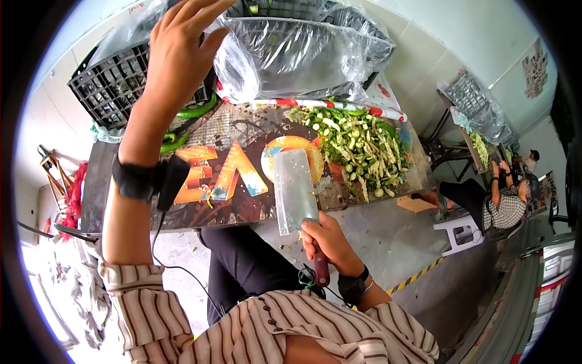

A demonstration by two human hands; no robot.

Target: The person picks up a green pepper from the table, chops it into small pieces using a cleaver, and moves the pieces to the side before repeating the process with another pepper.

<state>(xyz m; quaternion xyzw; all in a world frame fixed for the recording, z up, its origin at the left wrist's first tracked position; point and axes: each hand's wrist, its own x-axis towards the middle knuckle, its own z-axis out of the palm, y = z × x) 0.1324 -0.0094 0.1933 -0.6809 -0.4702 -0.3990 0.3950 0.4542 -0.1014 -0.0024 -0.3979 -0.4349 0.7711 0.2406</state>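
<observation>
My right hand [327,239] is wrapped round the dark red handle of a cleaver [295,191], whose broad blade points up over the table's front edge. My left hand [185,36] is raised at the upper left with fingers spread, beside the plastic-lined black crate [297,57]; nothing shows in it. A heap of chopped green peppers [364,151] lies on the right part of the table [242,212]. Whole green peppers [197,111] lie at the left, partly hidden behind my left forearm.
Another black crate [115,85] stands at the back left. A red and white rolled strip [315,104] runs along the lined crate's front. At the far right a co-worker [506,206] sits by another table, near a white stool [459,235]. Cables hang near my lap.
</observation>
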